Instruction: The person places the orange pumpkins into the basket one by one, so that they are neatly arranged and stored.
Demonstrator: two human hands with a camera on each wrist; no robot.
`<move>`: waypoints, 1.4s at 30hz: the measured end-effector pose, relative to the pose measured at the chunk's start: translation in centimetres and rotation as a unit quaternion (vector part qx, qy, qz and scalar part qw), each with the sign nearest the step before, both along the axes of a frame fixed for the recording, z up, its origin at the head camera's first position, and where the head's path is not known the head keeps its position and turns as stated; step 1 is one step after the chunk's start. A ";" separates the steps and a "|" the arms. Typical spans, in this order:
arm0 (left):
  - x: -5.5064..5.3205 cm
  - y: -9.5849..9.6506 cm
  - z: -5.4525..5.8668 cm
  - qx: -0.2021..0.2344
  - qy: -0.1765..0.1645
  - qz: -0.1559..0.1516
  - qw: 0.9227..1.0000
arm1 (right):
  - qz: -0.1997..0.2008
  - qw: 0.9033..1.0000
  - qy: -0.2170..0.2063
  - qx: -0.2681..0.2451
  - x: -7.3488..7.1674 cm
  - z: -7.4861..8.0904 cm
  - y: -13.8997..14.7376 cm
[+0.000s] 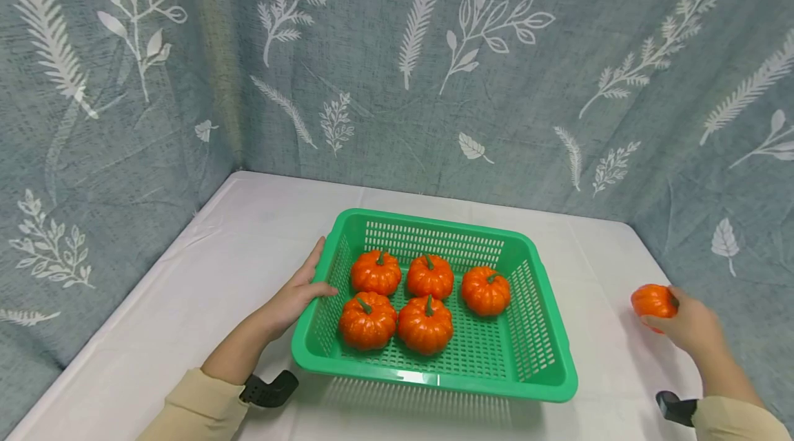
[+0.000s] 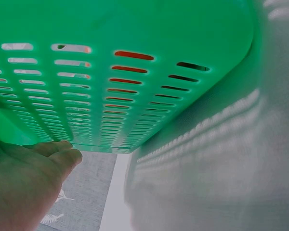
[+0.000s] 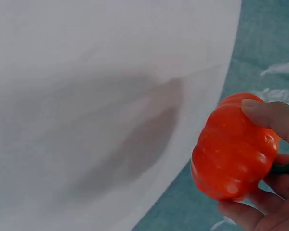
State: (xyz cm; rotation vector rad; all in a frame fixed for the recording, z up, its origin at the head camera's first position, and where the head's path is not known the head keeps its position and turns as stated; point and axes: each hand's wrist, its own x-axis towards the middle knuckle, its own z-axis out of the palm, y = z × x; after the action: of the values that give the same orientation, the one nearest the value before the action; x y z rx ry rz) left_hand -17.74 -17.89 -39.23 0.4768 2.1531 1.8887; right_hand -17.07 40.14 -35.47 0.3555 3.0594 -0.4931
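Note:
A green slotted plastic basket (image 1: 428,388) stands on the white-covered table, holding several small orange pumpkins (image 1: 425,325) with green stems. At its left side my left hand (image 1: 290,302) grips the rim, thumb over the inner side and fingers outside. The left wrist view shows that hand (image 2: 26,180) beside the basket's slotted wall (image 2: 96,29). Far to the right, my right hand (image 1: 695,325) holds another orange pumpkin (image 1: 653,303) above the table. In the right wrist view, thumb and fingers of the hand (image 3: 277,192) pinch this pumpkin (image 3: 233,149) around its stem side.
The white tablecloth (image 1: 205,289) extends on both sides of the basket. Grey-blue curtains (image 1: 384,131) with white leaf prints close off the back and both sides. The held pumpkin casts a shadow (image 3: 139,149) on the cloth near the table's right edge.

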 end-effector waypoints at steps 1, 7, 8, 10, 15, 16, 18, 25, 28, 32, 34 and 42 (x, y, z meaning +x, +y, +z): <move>0.0 0.0 0.0 0.001 0.000 0.000 1.000 | 0.011 1.000 0.010 0.005 -0.1 0.3 -0.4; 0.0 0.0 -0.1 0.002 0.000 0.000 1.000 | 0.070 0.996 0.052 0.005 -0.9 2.0 -3.6; 0.0 0.0 -0.1 0.002 0.000 0.000 1.000 | 0.076 0.995 0.060 0.002 -1.0 2.4 -4.2; 0.0 0.0 -0.1 0.001 0.000 0.000 1.000 | 0.091 0.993 0.080 0.001 -1.2 3.4 -5.4; 0.0 0.0 0.0 0.003 0.002 0.000 1.000 | 0.141 0.982 0.122 0.005 -1.1 6.4 -9.0; 0.0 0.0 0.0 0.004 0.003 0.001 1.000 | 0.151 0.980 0.126 0.005 -1.0 7.0 -9.7; 0.0 0.0 0.1 0.003 0.005 0.002 1.000 | 0.171 0.976 0.135 0.006 -0.7 8.0 -11.2; 0.1 0.2 0.2 0.002 0.005 0.001 1.000 | 0.252 0.955 0.155 -0.016 -0.3 9.3 -15.0; 0.2 0.2 0.1 0.002 0.005 0.002 1.000 | 0.276 0.949 0.152 -0.018 -0.2 9.4 -16.0; 0.1 0.1 0.1 0.002 0.005 0.004 1.000 | 0.295 0.945 0.137 -0.023 -0.1 9.4 -17.1; 0.1 0.1 0.1 0.001 0.004 0.004 1.000 | 0.309 0.942 0.130 -0.026 -0.1 9.3 -17.7; 0.1 0.1 0.0 0.008 0.002 0.002 1.000 | 0.360 0.927 0.101 -0.021 0.0 8.5 -20.0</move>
State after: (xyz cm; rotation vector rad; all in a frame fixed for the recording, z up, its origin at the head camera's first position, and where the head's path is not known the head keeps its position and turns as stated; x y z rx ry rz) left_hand -17.65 -17.78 -39.26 0.4814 2.1443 1.9101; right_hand -17.06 20.12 -26.93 -0.8437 3.0357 -0.5585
